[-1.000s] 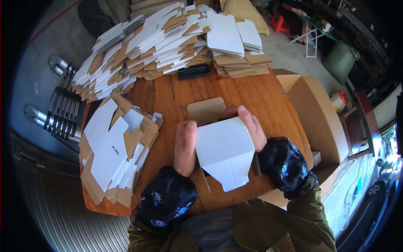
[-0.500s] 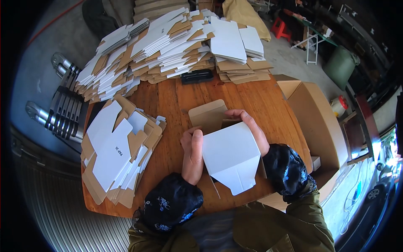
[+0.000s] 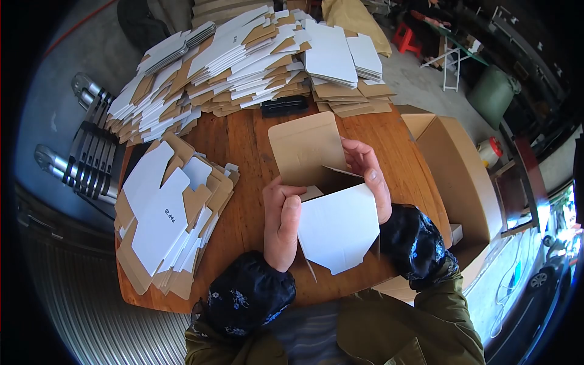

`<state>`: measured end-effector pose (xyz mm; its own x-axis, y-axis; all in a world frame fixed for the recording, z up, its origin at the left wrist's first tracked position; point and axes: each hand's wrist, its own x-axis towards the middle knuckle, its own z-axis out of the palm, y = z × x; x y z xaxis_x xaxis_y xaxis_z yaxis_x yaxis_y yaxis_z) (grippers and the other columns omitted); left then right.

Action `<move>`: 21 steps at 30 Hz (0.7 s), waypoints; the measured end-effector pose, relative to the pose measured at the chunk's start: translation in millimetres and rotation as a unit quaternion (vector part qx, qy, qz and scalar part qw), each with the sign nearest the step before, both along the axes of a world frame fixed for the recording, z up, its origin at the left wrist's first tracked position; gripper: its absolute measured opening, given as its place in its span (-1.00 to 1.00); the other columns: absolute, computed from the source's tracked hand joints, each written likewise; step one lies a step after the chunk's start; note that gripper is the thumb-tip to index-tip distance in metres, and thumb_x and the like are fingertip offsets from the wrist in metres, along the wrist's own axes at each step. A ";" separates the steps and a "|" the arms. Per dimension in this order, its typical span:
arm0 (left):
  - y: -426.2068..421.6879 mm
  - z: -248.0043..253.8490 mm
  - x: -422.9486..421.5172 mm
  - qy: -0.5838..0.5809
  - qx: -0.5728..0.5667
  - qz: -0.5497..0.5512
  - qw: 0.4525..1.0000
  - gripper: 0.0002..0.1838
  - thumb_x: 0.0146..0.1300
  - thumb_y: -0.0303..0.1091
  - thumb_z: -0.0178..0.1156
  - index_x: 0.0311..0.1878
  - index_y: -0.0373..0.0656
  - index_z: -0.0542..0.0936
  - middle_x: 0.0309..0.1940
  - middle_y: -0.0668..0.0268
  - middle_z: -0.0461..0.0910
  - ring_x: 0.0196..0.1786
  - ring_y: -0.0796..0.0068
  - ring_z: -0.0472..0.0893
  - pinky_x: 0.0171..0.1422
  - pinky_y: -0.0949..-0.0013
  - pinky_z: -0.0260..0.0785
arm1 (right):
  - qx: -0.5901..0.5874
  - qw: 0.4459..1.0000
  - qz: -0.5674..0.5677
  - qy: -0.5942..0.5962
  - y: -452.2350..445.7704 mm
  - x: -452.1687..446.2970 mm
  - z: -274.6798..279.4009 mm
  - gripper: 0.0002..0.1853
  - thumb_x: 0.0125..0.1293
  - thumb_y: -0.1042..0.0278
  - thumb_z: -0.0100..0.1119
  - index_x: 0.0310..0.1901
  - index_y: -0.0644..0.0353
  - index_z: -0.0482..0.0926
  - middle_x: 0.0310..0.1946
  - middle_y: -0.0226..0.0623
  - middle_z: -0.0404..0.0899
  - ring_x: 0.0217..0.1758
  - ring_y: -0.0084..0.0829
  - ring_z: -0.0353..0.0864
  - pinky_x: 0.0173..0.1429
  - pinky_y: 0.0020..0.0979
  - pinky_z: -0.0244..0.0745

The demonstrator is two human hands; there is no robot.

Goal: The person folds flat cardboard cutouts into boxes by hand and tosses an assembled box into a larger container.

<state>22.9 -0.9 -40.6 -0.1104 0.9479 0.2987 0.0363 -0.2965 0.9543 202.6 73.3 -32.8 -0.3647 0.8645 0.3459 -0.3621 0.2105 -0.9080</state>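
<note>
A cardboard box (image 3: 340, 228), white outside and brown inside, is partly folded between my two hands. Its far flap (image 3: 307, 146) stands up with the brown side facing me, and a white flap hangs at the near end. My left hand (image 3: 282, 222) grips the box's left side, thumb along the white edge. On the opposite side my right hand (image 3: 371, 176) curls around the upper right corner, fingers behind a side flap. To the left of my left hand lies a pile of flat box blanks (image 3: 161, 213), the top one printed "PAP 20".
Large stacks of flat blanks (image 3: 243, 61) cover the far side of the wooden table (image 3: 243, 152). A black tray (image 3: 285, 106) sits before them. A big open carton (image 3: 465, 176) stands at the table's right edge. A folded ladder (image 3: 94, 152) leans at left; a person sits far back.
The box has tipped, so its far flap now stands taller and more of the brown inside shows. My right hand's fingers have shifted up around the corner.
</note>
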 end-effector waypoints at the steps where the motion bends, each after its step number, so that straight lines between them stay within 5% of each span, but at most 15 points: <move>1: 0.0 -0.5 -0.1 -0.002 0.005 0.004 1.000 -0.65 0.47 -0.15 -0.09 -0.06 -0.27 0.49 0.21 0.09 0.32 0.29 0.22 0.28 0.44 0.17 0.07 | 0.008 1.000 -0.012 -0.016 -0.1 -0.3 1.1 -0.18 0.33 -0.33 -0.02 0.37 0.21 0.19 0.37 -0.07 0.22 0.40 -0.23 0.26 0.47 -0.18 0.13; 3: -0.3 -1.6 -0.1 -0.005 0.015 0.012 1.000 -0.70 0.44 -0.20 -0.04 -0.09 -0.26 0.51 0.21 0.10 0.33 0.27 0.24 0.31 0.42 0.18 0.10 | 0.013 0.999 -0.016 -0.029 -1.2 -0.5 3.8 -0.15 0.31 -0.40 -0.05 0.35 0.21 0.21 0.41 -0.02 0.20 0.41 -0.19 0.28 0.48 -0.14 0.15; 5: -0.5 -1.1 -0.2 0.016 0.013 0.015 1.000 -0.57 0.47 -0.05 -0.12 -0.07 -0.28 0.50 0.25 0.11 0.33 0.28 0.27 0.33 0.43 0.20 0.09 | 0.006 1.000 -0.001 -0.022 -2.7 -0.1 6.2 -0.19 0.34 -0.38 -0.06 0.30 0.24 0.27 0.42 0.00 0.18 0.40 -0.18 0.29 0.47 -0.13 0.15; 9: -0.6 1.7 -1.3 0.039 0.022 0.030 0.999 -0.52 0.48 0.01 -0.13 -0.08 -0.29 0.51 0.24 0.11 0.34 0.29 0.29 0.35 0.43 0.20 0.09 | 0.075 0.996 -0.005 -0.054 6.0 6.9 -3.1 -0.36 0.44 -0.20 -0.16 0.13 0.32 0.46 0.39 0.02 0.17 0.37 -0.26 0.28 0.41 -0.20 0.18; 12: 0.0 0.2 -0.7 0.000 0.028 0.031 0.999 -0.81 0.40 -0.30 0.05 -0.11 -0.21 0.52 0.16 0.15 0.31 0.23 0.33 0.33 0.35 0.27 0.15 | 0.087 0.992 -0.025 -0.089 4.6 8.7 -1.2 -0.36 0.46 -0.19 -0.20 -0.04 0.35 0.57 0.39 0.06 0.15 0.30 -0.29 0.35 0.35 -0.24 0.23; 14: -0.1 0.7 -1.3 0.010 0.030 0.032 0.999 -0.83 0.39 -0.31 0.06 -0.12 -0.21 0.53 0.15 0.15 0.31 0.22 0.33 0.33 0.34 0.28 0.16 | 0.073 0.993 -0.014 -0.089 4.1 9.3 -0.3 -0.35 0.47 -0.18 -0.20 -0.13 0.37 0.61 0.39 0.08 0.13 0.25 -0.31 0.38 0.30 -0.27 0.26; 21: -0.1 -1.9 -4.2 0.048 0.042 0.043 0.997 -0.85 0.38 -0.34 0.06 -0.23 -0.21 0.52 0.05 0.15 0.32 0.14 0.35 0.33 0.26 0.31 0.18 | 0.071 0.993 -0.050 -0.086 1.3 9.0 -2.8 -0.41 0.51 -0.11 -0.21 -0.24 0.32 0.62 -0.04 -0.15 0.52 -0.03 -0.43 0.48 0.10 -0.35 0.33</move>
<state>18.8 -1.0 -42.4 -0.1573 0.9075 0.3894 0.1556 -0.3667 0.9173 211.5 74.7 -35.6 -0.3441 0.8468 0.4057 -0.1744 0.3670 -0.9137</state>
